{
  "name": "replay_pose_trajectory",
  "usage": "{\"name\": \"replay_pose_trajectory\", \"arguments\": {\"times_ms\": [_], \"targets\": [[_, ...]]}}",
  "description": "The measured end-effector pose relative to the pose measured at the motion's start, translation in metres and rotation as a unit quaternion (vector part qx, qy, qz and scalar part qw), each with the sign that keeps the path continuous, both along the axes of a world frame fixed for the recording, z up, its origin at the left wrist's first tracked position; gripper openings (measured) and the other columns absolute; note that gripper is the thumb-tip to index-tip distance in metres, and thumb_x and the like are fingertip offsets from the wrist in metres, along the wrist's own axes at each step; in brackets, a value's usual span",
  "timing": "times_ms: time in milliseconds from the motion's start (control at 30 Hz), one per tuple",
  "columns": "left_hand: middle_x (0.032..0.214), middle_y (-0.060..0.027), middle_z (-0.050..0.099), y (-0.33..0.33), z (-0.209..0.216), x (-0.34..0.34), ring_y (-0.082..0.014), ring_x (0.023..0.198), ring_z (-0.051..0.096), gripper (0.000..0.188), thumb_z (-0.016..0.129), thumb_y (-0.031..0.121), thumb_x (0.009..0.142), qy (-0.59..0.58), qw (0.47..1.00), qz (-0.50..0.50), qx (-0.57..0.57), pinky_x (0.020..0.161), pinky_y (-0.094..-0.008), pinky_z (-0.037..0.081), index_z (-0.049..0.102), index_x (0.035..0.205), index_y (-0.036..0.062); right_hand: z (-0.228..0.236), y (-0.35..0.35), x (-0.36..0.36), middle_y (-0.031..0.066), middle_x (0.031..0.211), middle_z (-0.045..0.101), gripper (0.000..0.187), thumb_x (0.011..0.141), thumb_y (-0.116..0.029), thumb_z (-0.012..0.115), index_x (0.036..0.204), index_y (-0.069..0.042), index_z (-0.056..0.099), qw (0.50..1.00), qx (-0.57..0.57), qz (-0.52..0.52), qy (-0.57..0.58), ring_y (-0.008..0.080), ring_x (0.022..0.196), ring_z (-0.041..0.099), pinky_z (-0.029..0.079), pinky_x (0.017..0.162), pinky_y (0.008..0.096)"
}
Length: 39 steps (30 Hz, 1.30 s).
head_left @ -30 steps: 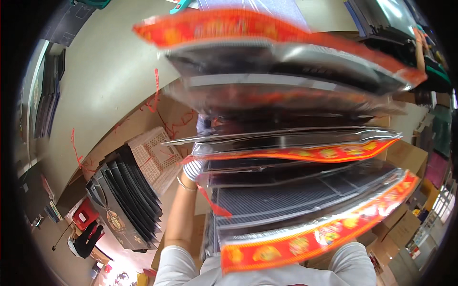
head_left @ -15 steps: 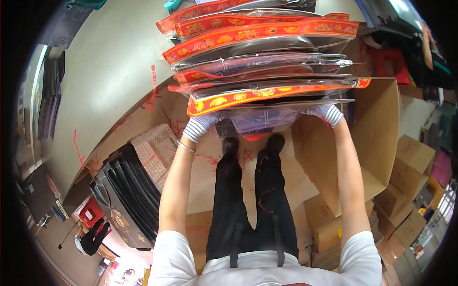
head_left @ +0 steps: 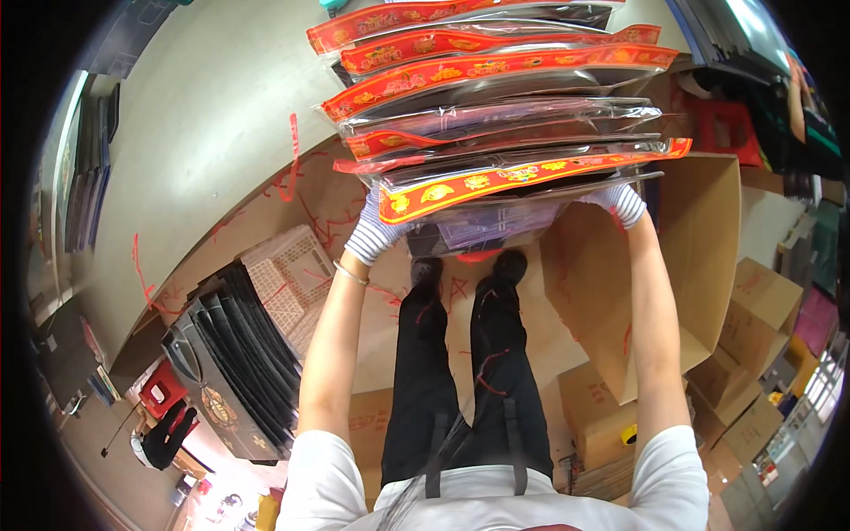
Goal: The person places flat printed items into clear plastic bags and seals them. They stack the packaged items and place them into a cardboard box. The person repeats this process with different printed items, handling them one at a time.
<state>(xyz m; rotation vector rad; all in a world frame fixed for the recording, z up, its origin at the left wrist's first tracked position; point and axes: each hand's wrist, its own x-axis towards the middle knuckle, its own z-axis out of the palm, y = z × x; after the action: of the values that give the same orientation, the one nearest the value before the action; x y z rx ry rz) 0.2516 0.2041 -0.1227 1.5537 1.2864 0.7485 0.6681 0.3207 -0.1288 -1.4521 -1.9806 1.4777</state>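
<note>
Before me is a thick stack of flat packages in clear plastic [head_left: 522, 119], with red, gold-patterned top strips and dark or purplish contents. My left hand [head_left: 375, 232], in a white-and-grey striped glove, grips the stack's near left end. My right hand [head_left: 620, 203], gloved the same way, grips the near right end. Most of the fingers of both hands are hidden behind the nearest packages. A purplish package [head_left: 496, 226] shows at the near underside of the stack, between my hands. The stack's far end overlaps the edge of the grey table [head_left: 212, 115].
An open cardboard box [head_left: 699, 257] stands close to my right forearm. To the left are a row of black bags [head_left: 243, 350] and a pale plastic crate [head_left: 288, 279]. More cartons [head_left: 753, 301] lie at the right. Red string [head_left: 292, 159] hangs at the table edge. Another person [head_left: 801, 106] is at far right.
The stack has shifted slightly to the right, most clearly at its left end. My left hand has moved right with it, and my right hand has moved a little right too.
</note>
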Motion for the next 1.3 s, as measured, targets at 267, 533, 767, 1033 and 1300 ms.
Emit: {"name": "replay_pose_trajectory", "arguments": {"times_ms": [267, 533, 767, 1033, 1300], "targets": [[0.124, -0.0124, 0.05, -0.004, 0.015, 0.003, -0.0238, 0.109, 0.051, 0.042, 0.051, 0.026, 0.087, -0.358, 0.921, 0.061, -0.14, 0.092, -0.0363, 0.044, 0.044, 0.123, 0.0041, 0.056, -0.002, 0.001, 0.0108, 0.11, 0.055, 0.06, 0.062, -0.016, 0.077, 0.114, -0.005, 0.05, 0.998, 0.047, -0.049, -0.001, 0.0246, 0.101, 0.051, 0.043, 0.087, 0.0342], [0.12, -0.0129, 0.049, 0.005, 0.045, 0.017, -0.0212, 0.105, 0.049, 0.042, 0.055, 0.016, 0.083, -0.217, 0.935, 0.157, -0.233, 0.09, -0.0348, 0.042, 0.042, 0.12, 0.0005, 0.102, -0.039, 0.017, 0.0123, 0.105, 0.054, 0.055, 0.063, -0.013, 0.074, 0.111, -0.004, 0.049, 0.991, 0.088, -0.09, -0.053, 0.0267, 0.098, 0.051, 0.043, 0.085, 0.0346], [0.116, -0.0122, 0.05, -0.015, 0.04, 0.015, -0.0209, 0.102, 0.05, 0.039, 0.056, 0.018, 0.083, -0.143, 0.963, 0.161, -0.165, 0.087, -0.0347, 0.043, 0.044, 0.117, 0.0011, 0.089, -0.018, 0.004, 0.0136, 0.101, 0.054, 0.05, 0.065, -0.011, 0.07, 0.109, -0.003, 0.049, 0.99, 0.106, -0.075, -0.045, 0.0285, 0.095, 0.052, 0.043, 0.083, 0.0349], [0.112, -0.0114, 0.052, -0.027, 0.048, 0.013, -0.0204, 0.097, 0.051, 0.036, 0.056, 0.021, 0.084, -0.063, 0.974, 0.172, -0.131, 0.083, -0.0344, 0.044, 0.047, 0.113, 0.0018, 0.078, -0.01, 0.001, 0.0151, 0.096, 0.053, 0.044, 0.066, -0.009, 0.067, 0.106, -0.003, 0.048, 0.984, 0.134, -0.113, 0.02, 0.0306, 0.092, 0.052, 0.044, 0.08, 0.0353], [0.107, -0.0106, 0.054, -0.001, 0.077, 0.045, -0.02, 0.093, 0.052, 0.033, 0.057, 0.023, 0.084, -0.009, 0.984, 0.163, -0.078, 0.079, -0.0342, 0.045, 0.05, 0.109, 0.0024, 0.074, -0.053, 0.008, 0.0161, 0.092, 0.053, 0.038, 0.07, -0.005, 0.061, 0.104, -0.003, 0.047, 0.901, 0.328, -0.264, 0.102, 0.0323, 0.089, 0.052, 0.043, 0.078, 0.0358]]}}
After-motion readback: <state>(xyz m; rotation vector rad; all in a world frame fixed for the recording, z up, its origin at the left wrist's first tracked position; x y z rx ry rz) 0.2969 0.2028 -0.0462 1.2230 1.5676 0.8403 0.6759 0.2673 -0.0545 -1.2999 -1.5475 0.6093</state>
